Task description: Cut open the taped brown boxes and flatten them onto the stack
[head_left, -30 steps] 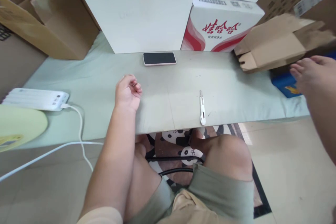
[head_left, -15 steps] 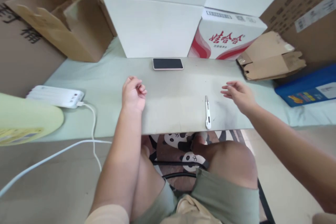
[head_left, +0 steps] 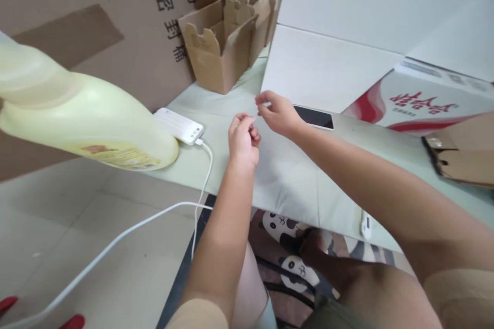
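Observation:
My left hand (head_left: 244,140) hovers over the pale green cloth on the table (head_left: 297,175), palm side up, its fingers curled in and the thumb against them. Whatever may lie inside those fingers is hidden or too small to name. Close above and to its right, my right hand (head_left: 278,112) reaches across with fingers bent and a gap between thumb and forefinger; no object shows in it. Behind the right wrist lies a phone (head_left: 318,117), dark screen up, partly covered. A white utility knife (head_left: 366,226) rests by the front edge, its upper part hidden by my right forearm.
Left of my hands is a white power bank (head_left: 180,126) with a white cable (head_left: 210,164), beside a large yellow bottle (head_left: 116,118). Open cardboard boxes (head_left: 216,56) stand at the back. White panels (head_left: 328,67), a red-and-white carton (head_left: 432,97) and flattened cardboard (head_left: 463,157) line the right.
The view has turned left. My right hand has swung from beside the knife across to my left hand, its arm now passing over the knife. The left hand stays curled.

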Action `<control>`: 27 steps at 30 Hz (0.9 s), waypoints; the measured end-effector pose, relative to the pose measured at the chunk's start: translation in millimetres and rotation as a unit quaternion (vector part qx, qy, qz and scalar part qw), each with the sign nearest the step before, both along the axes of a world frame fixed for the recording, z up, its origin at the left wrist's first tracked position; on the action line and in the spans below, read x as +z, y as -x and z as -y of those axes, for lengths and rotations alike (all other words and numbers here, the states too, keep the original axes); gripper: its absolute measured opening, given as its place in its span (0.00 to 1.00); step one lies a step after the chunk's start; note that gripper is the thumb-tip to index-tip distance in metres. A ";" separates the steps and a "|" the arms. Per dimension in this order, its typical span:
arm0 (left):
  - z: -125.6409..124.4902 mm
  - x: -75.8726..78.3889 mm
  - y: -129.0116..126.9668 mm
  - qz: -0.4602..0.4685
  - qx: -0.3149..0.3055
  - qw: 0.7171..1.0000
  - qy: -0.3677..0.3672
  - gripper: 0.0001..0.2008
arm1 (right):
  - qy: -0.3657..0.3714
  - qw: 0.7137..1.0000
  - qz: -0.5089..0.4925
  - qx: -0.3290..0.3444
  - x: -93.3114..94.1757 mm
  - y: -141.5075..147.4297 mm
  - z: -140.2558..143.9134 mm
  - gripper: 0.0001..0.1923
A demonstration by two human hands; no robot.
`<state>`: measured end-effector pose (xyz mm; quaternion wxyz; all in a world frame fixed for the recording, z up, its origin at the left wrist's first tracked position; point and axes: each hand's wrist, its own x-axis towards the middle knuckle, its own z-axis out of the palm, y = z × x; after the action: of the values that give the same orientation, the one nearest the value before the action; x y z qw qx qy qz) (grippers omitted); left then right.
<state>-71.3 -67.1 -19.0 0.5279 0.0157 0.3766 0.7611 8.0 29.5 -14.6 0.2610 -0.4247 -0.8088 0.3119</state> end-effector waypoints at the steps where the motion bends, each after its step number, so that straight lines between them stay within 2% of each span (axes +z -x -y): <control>1: -0.4 0.5 2.6 -0.001 0.005 1.000 -0.002 0.12 | -0.036 0.999 0.020 0.017 6.5 23.5 -7.5 0.13; 4: -0.8 1.3 10.3 0.005 0.020 1.000 0.001 0.12 | -0.127 0.990 0.037 0.058 25.0 86.0 -29.1 0.17; 7: -0.4 0.9 18.3 0.010 0.035 0.999 -0.003 0.13 | -0.114 0.989 0.051 0.073 38.8 128.9 -47.4 0.17; 10: -0.3 0.4 25.0 0.011 0.044 0.999 -0.005 0.13 | -0.073 0.991 0.095 0.066 43.4 147.0 -60.7 0.15; 13: 0.1 1.2 29.1 -0.008 0.065 0.998 0.002 0.12 | -0.074 0.991 0.098 0.050 37.1 141.0 -66.6 0.18; 15: 1.9 2.8 31.2 -0.041 0.112 0.993 0.021 0.11 | -0.087 0.994 0.057 0.033 29.6 124.7 -63.9 0.13; 17: 5.3 4.8 34.0 -0.087 0.188 0.978 0.029 0.11 | -0.099 0.995 -0.012 0.016 22.7 98.5 -52.9 0.09; 20: 10.9 5.7 40.2 -0.157 0.304 0.940 0.006 0.10 | -0.102 0.991 -0.091 0.003 18.0 41.1 -17.7 0.03; 22: 12.6 2.9 44.3 -0.202 0.355 0.913 -0.001 0.08 | -0.099 0.988 -0.117 -0.015 18.1 -6.7 16.3 0.03; 24: 11.5 -2.9 45.5 -0.245 0.355 0.902 -0.008 0.04 | -0.106 0.981 -0.153 -0.063 17.1 -57.6 53.6 0.08; 26: 7.4 -10.3 40.9 -0.285 0.289 0.913 -0.040 0.02 | -0.112 0.966 -0.210 -0.098 11.8 -105.7 89.0 0.10; 27: 4.7 -13.9 35.8 -0.302 0.236 0.921 -0.066 0.05 | -0.115 0.958 -0.239 -0.111 7.2 -127.0 104.5 0.10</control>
<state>-107.1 -71.7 -32.9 0.1915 0.1908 0.4598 0.8459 135.0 -75.0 -7.4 0.5265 -0.3923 -0.7010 0.2784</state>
